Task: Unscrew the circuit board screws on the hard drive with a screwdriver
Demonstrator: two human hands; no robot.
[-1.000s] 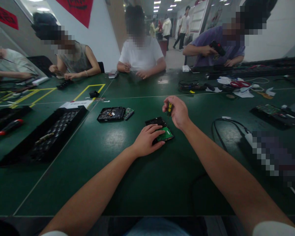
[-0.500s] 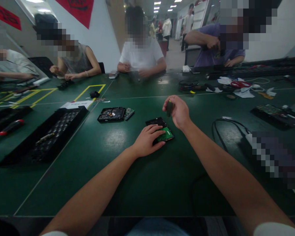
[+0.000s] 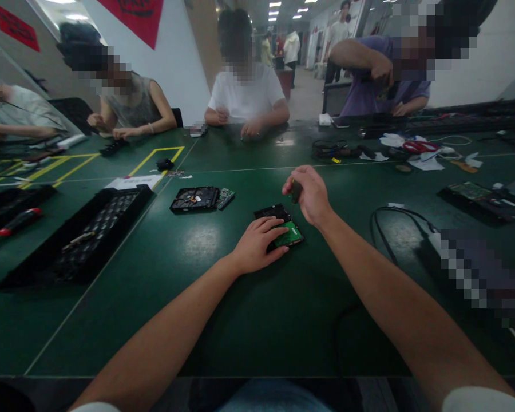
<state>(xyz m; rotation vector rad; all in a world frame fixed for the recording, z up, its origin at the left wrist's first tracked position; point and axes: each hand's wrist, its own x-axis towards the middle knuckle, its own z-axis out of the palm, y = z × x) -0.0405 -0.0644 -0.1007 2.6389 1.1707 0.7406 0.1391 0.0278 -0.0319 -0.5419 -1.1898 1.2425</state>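
A hard drive [image 3: 293, 233] with a green circuit board and black casing lies on the green table in front of me. My left hand [image 3: 260, 243] is laid over its left part, thumb along the near edge and fingers across the top, holding it against the table. Above the drive's far right side, my right hand [image 3: 309, 191] is closed around a dark handle [image 3: 297, 191] with a yellow edge, which looks like a screwdriver. Its tip cannot be made out. To the left lie another hard drive [image 3: 194, 199], opened, and a loose circuit board [image 3: 226, 198].
A long black tray [image 3: 34, 260] with a small tool in it stands at left, beside a red-black screwdriver [image 3: 23, 221]. At right are a black cable [image 3: 375, 220] and a boxy device with a circuit board [image 3: 476, 200]. Several people sit across the table.
My right hand has shifted very slightly to the left with the dark handle. My left hand and the hard drive have stayed in place.
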